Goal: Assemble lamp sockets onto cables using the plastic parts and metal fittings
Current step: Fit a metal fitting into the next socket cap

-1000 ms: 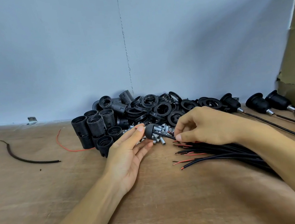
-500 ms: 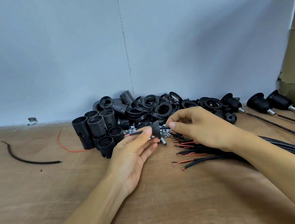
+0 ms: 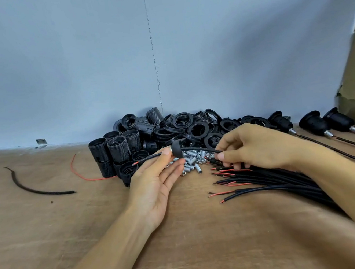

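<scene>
Black cap (image 3: 176, 151) in left hand (image 3: 155, 181), cable (image 3: 198, 149) pinched by right hand (image 3: 255, 145)

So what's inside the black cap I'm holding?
A black cable runs through the cap, its stripped end poking out. The left hand's fingers and the cap's own shell hide its interior.

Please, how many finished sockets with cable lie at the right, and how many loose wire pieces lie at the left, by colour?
Finished sockets with cable: 3
Black wire piece: 1
Red wire piece: 1
Total: 5
</scene>
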### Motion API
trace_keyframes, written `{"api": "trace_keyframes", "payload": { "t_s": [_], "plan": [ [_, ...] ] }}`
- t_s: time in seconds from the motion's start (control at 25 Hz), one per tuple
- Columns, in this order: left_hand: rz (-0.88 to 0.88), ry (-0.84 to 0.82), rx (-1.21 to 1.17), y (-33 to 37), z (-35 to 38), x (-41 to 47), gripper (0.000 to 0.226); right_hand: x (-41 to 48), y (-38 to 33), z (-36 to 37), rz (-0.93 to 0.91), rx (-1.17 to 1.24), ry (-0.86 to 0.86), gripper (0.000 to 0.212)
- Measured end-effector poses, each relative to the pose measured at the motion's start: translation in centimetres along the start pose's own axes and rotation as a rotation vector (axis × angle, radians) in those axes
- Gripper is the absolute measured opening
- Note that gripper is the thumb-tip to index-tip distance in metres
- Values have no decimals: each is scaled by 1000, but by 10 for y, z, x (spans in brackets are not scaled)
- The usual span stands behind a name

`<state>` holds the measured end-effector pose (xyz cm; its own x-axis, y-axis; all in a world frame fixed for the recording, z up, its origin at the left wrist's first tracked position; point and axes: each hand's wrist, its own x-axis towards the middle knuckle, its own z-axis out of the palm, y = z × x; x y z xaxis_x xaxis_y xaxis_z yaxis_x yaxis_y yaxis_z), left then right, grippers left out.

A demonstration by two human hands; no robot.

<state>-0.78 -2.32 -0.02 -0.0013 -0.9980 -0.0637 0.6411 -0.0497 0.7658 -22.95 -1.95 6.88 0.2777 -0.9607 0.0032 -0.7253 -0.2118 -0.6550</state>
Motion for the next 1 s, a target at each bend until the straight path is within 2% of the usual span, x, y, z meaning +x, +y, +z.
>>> {"api": "trace_keyframes", "payload": {
  "t_s": [0.08,0.16,0.36,0.56,0.68,0.84,0.92,1.0],
  "plan": [
    [-18,-47,63,-3,2,-3,35,1,-3,9,-48,79,83,3],
    [-30,-89,76,-4,4,-4,38,3,-6,17,-97,130,124,12],
    [4,-11,-95,6,-4,4,28,-1,-7,-3,-37,-5,139,11],
    [-1,-55,29,-1,0,0,23,-2,-2,0,-54,-70,115,19],
    [-4,-140,140,-6,4,-6,20,1,-5,22,-58,159,54,17],
    [93,-179,290,-11,8,-11,15,6,-14,48,99,640,-78,29],
    [161,-154,341,-12,10,-11,14,5,-17,53,141,708,-134,32],
    [215,-127,404,-12,12,-11,18,5,-17,50,158,657,-98,31]
  ]
}}
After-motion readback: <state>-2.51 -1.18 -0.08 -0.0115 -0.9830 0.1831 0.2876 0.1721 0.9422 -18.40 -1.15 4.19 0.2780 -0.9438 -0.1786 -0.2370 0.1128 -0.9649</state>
